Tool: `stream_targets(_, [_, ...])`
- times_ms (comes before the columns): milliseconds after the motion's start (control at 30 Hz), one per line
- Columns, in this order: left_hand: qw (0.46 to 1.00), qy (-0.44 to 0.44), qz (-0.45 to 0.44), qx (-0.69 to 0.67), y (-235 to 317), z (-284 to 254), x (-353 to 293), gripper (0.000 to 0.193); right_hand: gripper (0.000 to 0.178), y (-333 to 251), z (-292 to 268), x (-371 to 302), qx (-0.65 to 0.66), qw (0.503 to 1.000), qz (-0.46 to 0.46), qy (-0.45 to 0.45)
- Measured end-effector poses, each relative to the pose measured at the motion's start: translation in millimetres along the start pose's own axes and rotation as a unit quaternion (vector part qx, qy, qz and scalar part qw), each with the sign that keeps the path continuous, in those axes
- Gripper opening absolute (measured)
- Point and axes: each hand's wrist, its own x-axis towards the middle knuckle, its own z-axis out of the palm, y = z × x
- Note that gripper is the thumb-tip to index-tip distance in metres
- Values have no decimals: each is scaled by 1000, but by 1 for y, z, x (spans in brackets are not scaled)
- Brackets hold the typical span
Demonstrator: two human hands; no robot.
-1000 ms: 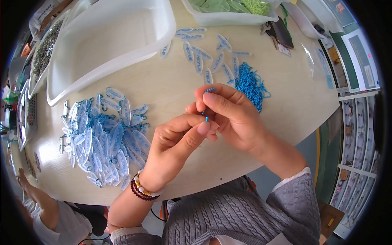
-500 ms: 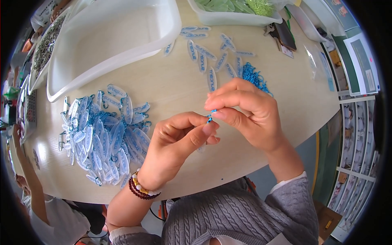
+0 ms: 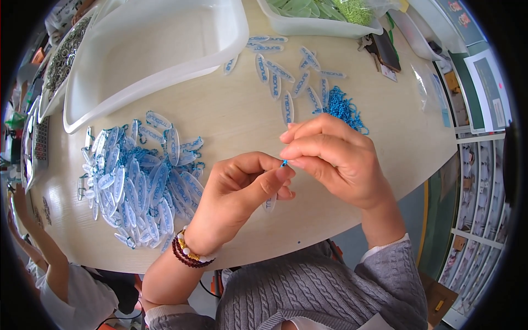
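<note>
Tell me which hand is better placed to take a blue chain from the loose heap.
Probably the right hand: it is nearer the blue chain heap. The left hand is farther left, pinching a small blue piece, where the right fingertips also are.

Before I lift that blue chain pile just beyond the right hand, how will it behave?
The blue chain pile will probably sag limply, since its strands curl and bend freely. Neighbours may snag and follow, as they look tangled. Rolling seems unlikely: it lies as a loose heap.
</note>
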Motion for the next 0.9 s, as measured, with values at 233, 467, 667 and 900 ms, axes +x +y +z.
stream_targets(233, [1000,-5,-12,-25,0,-1,0,15,12,-1,0,1,-6,1000,-10,-1])
stream_targets(467, [1000,-6,-8,-11,1,0,0,16,14,-2,1,1,-20,1000,-11,1])
stream_targets(667, [1000,-11,-13,-7,1,-1,0,16,14,-2,3,1,-23,1000,-14,2])
stream_targets(900, [1000,-15,-10,-15,0,-1,0,16,16,1,3,0,-57,998,-33,2])
